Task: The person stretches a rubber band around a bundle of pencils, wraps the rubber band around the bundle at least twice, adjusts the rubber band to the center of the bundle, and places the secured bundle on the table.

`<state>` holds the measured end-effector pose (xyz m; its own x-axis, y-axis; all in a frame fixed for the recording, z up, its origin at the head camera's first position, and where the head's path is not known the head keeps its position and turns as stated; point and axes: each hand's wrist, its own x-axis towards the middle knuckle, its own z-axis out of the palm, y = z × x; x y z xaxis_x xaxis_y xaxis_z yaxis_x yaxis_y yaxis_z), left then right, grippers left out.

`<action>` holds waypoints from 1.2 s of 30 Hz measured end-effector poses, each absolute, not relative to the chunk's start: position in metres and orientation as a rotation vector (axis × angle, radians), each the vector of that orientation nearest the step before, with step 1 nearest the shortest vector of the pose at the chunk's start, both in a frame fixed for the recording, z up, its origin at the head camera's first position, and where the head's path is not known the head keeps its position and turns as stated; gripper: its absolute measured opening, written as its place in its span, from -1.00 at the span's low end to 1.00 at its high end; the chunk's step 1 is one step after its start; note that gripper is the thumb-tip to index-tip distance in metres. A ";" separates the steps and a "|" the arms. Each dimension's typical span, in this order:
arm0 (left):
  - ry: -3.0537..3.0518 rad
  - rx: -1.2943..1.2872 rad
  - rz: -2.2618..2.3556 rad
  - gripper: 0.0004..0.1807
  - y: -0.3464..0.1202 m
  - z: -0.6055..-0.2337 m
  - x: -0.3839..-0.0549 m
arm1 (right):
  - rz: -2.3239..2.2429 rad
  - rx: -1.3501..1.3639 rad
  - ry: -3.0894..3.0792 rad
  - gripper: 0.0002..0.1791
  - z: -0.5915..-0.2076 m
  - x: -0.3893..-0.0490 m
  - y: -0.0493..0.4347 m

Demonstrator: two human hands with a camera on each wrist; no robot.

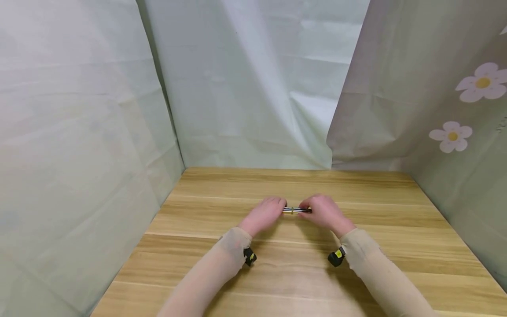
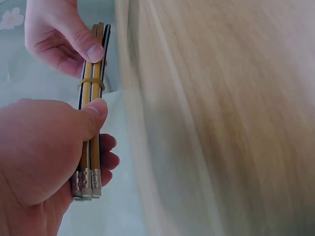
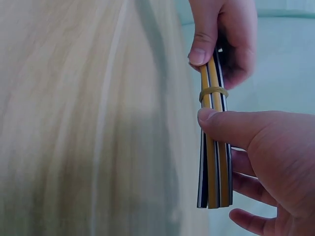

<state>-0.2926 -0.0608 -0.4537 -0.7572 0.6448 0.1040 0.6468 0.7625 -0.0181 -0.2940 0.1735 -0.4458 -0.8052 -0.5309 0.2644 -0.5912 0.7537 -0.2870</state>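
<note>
A bundle of several pencils (image 1: 292,210), striped yellow and dark, lies level between the two hands above the table. Around its middle runs a tan rubber band (image 2: 92,82). My left hand (image 1: 266,213) grips the end with the metal ferrules and erasers (image 2: 86,183), its thumb along the top and fingers curled beneath. The other half is pinched by my right hand (image 1: 325,212), thumb on top close to the band and fingers under the pencils. Flat unsharpened ends (image 3: 214,204) stick out past the right hand in the right wrist view.
The wood-grain table (image 1: 222,187) spreads under both arms. Pale cloth sheets (image 1: 253,88) hang behind it and on both sides, the right one printed with white flowers (image 1: 451,136). A small black camera (image 1: 249,256) sits at the left wrist, another camera (image 1: 336,256) at the right.
</note>
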 end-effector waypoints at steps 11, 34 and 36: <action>-2.858 -0.953 -0.103 -0.83 -0.056 -0.463 -0.306 | 0.527 0.852 -2.820 -0.85 -0.459 -0.309 0.171; -2.856 -0.902 0.013 -0.76 -0.054 -0.476 -0.316 | 0.501 0.814 -2.904 -0.84 -0.472 -0.316 0.169; -2.864 -0.894 -0.011 -0.78 -0.054 -0.477 -0.317 | 0.502 0.810 -2.906 -0.84 -0.473 -0.316 0.169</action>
<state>-0.3165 -0.0538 -0.4771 -0.8133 0.5655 0.1369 0.5665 0.8233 -0.0353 -0.3163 0.1694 -0.4728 -0.8564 -0.4888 0.1662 -0.5162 0.8062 -0.2892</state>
